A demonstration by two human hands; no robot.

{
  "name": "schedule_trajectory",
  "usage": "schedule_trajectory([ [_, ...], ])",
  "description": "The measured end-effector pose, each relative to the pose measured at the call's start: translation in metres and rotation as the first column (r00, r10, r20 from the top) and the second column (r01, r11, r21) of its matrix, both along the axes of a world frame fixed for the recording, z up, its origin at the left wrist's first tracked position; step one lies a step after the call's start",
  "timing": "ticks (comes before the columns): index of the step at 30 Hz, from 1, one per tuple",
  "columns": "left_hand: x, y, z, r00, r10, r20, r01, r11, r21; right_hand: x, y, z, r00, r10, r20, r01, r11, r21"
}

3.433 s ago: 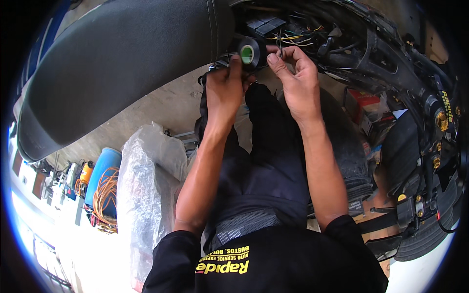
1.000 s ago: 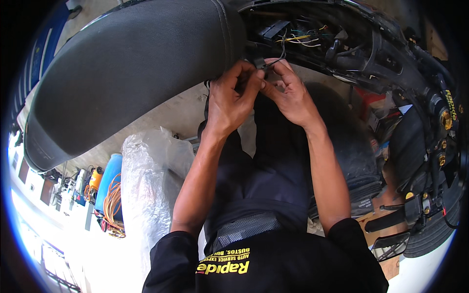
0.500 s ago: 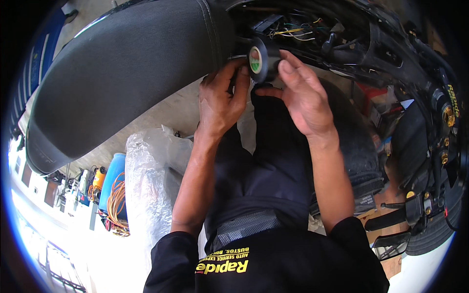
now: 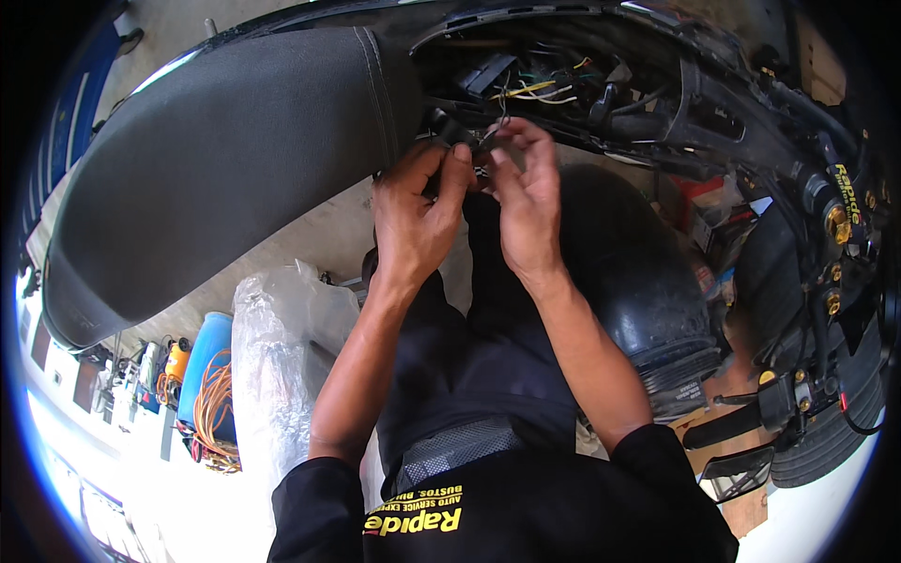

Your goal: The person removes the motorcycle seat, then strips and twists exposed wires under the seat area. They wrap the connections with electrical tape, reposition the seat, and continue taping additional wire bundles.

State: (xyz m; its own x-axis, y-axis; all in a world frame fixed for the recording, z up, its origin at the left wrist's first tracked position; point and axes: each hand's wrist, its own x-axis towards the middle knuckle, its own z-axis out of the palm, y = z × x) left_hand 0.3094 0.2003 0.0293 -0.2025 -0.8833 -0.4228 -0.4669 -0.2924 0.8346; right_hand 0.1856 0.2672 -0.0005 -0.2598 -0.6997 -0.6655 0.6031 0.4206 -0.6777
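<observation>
Left hand [image 4: 416, 208]: pinched thumb and forefinger against dark tape roll [image 4: 451, 129], at twelve o'clock. Right hand [image 4: 531, 205]: curled loosely, blurred, by thin dark wire [image 4: 504, 106], between twelve and one; whether pinching it, could not tell. Black seat [image 4: 225, 174]: lay at ten.

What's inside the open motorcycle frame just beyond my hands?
A dark box and yellow and white wires show inside the frame. Whatever lies behind the seat or your right hand is covered, and the deeper parts are too dark to tell.
</observation>
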Motion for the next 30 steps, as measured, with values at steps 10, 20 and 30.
schedule_trajectory([
  [10,0.008,-0.010,0.004,0.991,-0.129,0.025,0.124,0.984,0.130,-0.043,0.004,-0.012,0.872,0.465,-0.152,-0.479,0.875,-0.074],
  [20,-0.004,0.013,-0.007,0.987,-0.077,0.140,0.084,0.996,-0.043,-0.055,-0.003,0.010,0.830,0.486,-0.273,-0.448,0.873,0.192],
  [30,-0.008,0.008,-0.003,0.971,-0.140,0.192,0.155,0.986,-0.066,-0.049,-0.029,0.057,0.925,0.284,-0.253,-0.257,0.957,0.135],
])
